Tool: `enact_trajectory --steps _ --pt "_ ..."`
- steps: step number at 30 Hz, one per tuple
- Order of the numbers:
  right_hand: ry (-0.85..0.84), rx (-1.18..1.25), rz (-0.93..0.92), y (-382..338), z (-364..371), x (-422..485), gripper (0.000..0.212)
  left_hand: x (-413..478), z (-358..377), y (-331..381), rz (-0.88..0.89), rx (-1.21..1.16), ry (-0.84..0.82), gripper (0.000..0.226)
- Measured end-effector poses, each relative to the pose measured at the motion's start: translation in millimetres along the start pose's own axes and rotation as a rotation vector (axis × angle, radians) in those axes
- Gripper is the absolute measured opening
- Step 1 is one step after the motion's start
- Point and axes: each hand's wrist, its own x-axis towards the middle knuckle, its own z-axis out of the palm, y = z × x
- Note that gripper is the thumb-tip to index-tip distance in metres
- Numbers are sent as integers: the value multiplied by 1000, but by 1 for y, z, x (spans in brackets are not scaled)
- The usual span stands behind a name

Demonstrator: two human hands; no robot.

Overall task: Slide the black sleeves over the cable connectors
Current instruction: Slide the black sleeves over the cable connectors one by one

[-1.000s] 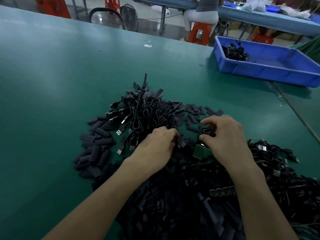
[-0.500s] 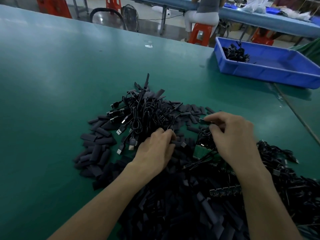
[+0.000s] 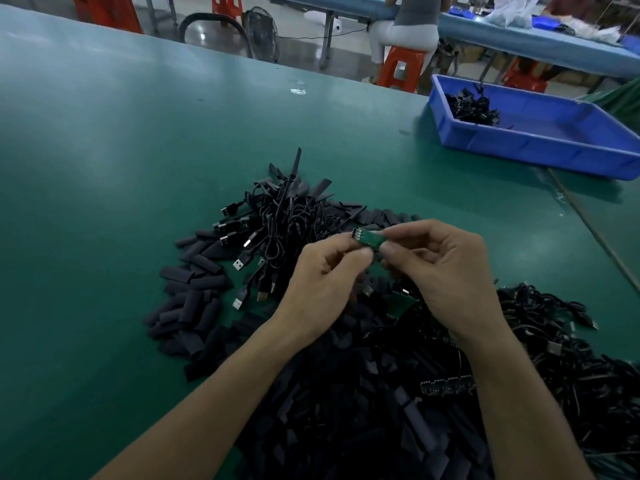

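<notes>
On my feed the left forearm comes up from the bottom edge, slanting right, and the left hand (image 3: 325, 271) is raised above the heap with its back to me and its fingers curled. Its thumb and forefinger pinch the left end of a small green board (image 3: 370, 238), the end with the dark contacts. I cannot tell whether it also holds a sleeve. The right forearm rises more steeply from the lower right. The right hand (image 3: 446, 268) faces the left one, its thumb and forefinger clamped on the board's right end and its other fingers folded loosely behind. The board lies about level between the two hands, clear of the pile. Under them, on the green surface (image 3: 104, 168), flat black sleeves (image 3: 194, 306) spread from the left and down towards me. Black cables (image 3: 287, 223) with silver USB plugs are tangled just beyond the hands, and more cables trail off to the right. More green boards show in the heap beneath the right wrist. Further back on the right a blue tray (image 3: 540, 147) sits on the surface with a clump of black cables in its far left corner. Beyond the surface's far edge I see a fan (image 3: 261, 32) on the floor, then a person (image 3: 412, 26) seated on an orange stool (image 3: 401, 69) at a blue bench (image 3: 519, 39).
</notes>
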Motion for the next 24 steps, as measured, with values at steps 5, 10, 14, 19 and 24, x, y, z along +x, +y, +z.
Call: enact_trajectory --steps 5,10,14,19,24 --pt "-68 19 -47 -1 2 3 22 -2 -1 6 82 -2 135 27" --pt "27 -112 51 7 -8 9 19 5 -11 28 211 -295 189 32" --pt "-154 -445 155 15 -13 4 16 12 -20 56 340 -385 294 32" --pt "-269 -670 245 16 -14 -1 9 14 -44 79 435 -253 378 39" --pt "-325 -791 215 8 -2 -2 13 17 -67 74 180 119 223 32"
